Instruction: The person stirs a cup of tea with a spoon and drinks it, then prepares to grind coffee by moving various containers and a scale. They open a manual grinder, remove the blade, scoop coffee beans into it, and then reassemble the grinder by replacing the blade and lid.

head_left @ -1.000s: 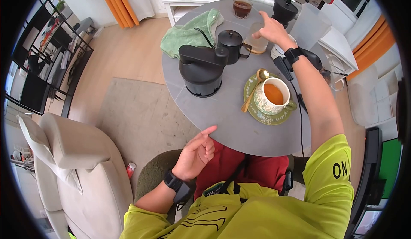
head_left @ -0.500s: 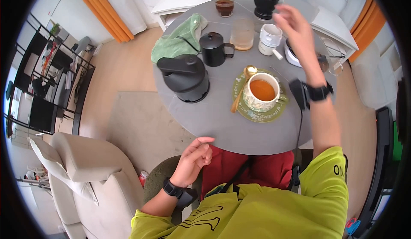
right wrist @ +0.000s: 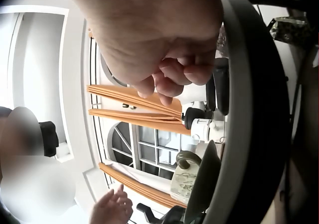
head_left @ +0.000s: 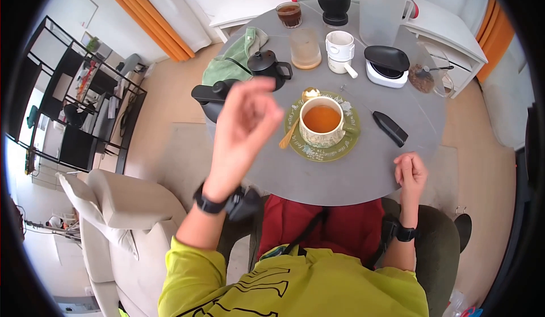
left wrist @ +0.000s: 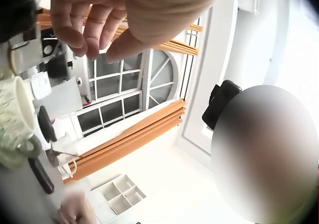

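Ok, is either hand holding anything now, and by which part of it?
Nothing is held: the raised bare left hand is empty, and the bare right hand, near the edge of the rounded grey tabletop, is empty too.

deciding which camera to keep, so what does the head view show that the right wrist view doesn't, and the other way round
Only the head view shows the orange-brown drink inside the patterned cup, the gold spoon, the green towel, the glass of dark drink and the beige sofa.

Only the right wrist view shows the window's arched top and the black headgear.

Both show the left hand, the right hand, the cup, its green saucer, the grey table and orange curtains.
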Available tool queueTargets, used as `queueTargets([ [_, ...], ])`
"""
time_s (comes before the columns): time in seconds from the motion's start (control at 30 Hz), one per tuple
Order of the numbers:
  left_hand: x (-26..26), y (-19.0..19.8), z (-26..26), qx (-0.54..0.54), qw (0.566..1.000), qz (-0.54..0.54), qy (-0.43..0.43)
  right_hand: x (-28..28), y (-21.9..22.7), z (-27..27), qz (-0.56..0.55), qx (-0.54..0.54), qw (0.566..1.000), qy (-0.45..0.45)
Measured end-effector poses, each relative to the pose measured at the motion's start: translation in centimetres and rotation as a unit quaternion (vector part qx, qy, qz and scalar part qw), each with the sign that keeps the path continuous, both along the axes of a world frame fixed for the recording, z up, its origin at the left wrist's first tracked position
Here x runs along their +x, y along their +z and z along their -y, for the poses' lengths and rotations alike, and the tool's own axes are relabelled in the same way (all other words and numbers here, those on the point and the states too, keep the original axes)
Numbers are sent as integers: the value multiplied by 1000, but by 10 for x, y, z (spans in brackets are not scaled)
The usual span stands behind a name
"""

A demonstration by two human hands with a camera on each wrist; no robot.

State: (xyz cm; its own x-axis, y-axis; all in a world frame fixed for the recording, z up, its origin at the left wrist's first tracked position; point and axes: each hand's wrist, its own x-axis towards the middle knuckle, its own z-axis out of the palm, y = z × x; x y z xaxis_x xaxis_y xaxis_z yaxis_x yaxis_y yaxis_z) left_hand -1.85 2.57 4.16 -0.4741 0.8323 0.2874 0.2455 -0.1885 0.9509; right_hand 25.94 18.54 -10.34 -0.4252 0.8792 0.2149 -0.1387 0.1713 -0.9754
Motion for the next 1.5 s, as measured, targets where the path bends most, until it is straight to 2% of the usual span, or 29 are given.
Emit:
queueTargets([
  [0.13, -38, 16, -83, 33, 979, -180, 89, -4, -5, -12, -16, -1, 1000, -11],
  [0.17, -53, 14, -100, 32, 978, -181, 94, -4, -6, -14, -25, -13, 1000, -12],
  [0.23, -75, 6, -120, -39, 950, -254, 178, -2, -4, -12, -8, -12, 1000, -6],
  [0.27, -80, -3, -121, -41, 949, -254, 184, -2, -4, -11, 9, -9, 1000, -6],
  [0.33, -86, -16, -123, -147, 878, -394, 228, -1, -8, -11, 5, -3, 1000, 4],
  [0.37, -88, -26, -124, -147, 876, -396, 230, 0, -10, -11, 3, 3, 1000, 9],
  [0.43, -89, -47, -126, -265, 819, -472, 189, 1, -10, -12, 3, 1, 1000, 13],
  [0.47, -88, -54, -126, -268, 818, -472, 193, 1, -9, -13, 6, -2, 1000, 18],
  [0.53, -78, -61, -118, -258, 831, -457, 184, 1, -9, -12, 8, -9, 1000, 21],
  [0.6, -61, -59, -105, -216, 838, -451, 216, 2, -9, -11, 11, -14, 999, 29],
  [0.67, -24, -37, -81, -156, 859, -419, 250, 3, -10, -11, 11, -11, 1000, 20],
  [0.73, 0, -33, -52, -34, 860, -397, 318, 4, -12, -12, 8, -8, 1000, 24],
  [0.8, -4, -38, -24, 73, 807, -415, 414, 4, -13, -12, 9, -8, 1000, 25],
  [0.9, -52, -47, 22, 37, 792, -413, 449, 4, -12, -12, 23, 0, 999, 31],
  [0.97, -78, -47, 34, -67, 830, -368, 414, 4, -12, -12, 28, 12, 999, 31],
  [1.0, -91, -54, 38, -67, 829, -369, 415, 4, -12, -12, 27, 12, 999, 33],
  [1.07, -117, -77, 41, -135, 903, -252, 321, 4, -12, -12, 31, 17, 999, 29],
  [1.1, -117, -81, 36, -106, 942, -162, 276, 4, -12, -11, 30, 17, 999, 27],
  [1.13, -118, -84, 34, -105, 942, -163, 272, 3, -11, -10, 28, 14, 999, 22],
  [1.2, -111, -90, 28, -109, 965, -113, 212, 4, -11, -10, 28, 11, 999, 12],
  [1.33, -90, -93, 18, -83, 957, -53, 273, 3, -16, -11, 33, 44, 998, 14],
  [1.5, -91, -94, 17, -66, 952, -76, 287, 2, -14, -11, 31, 39, 998, 23],
])
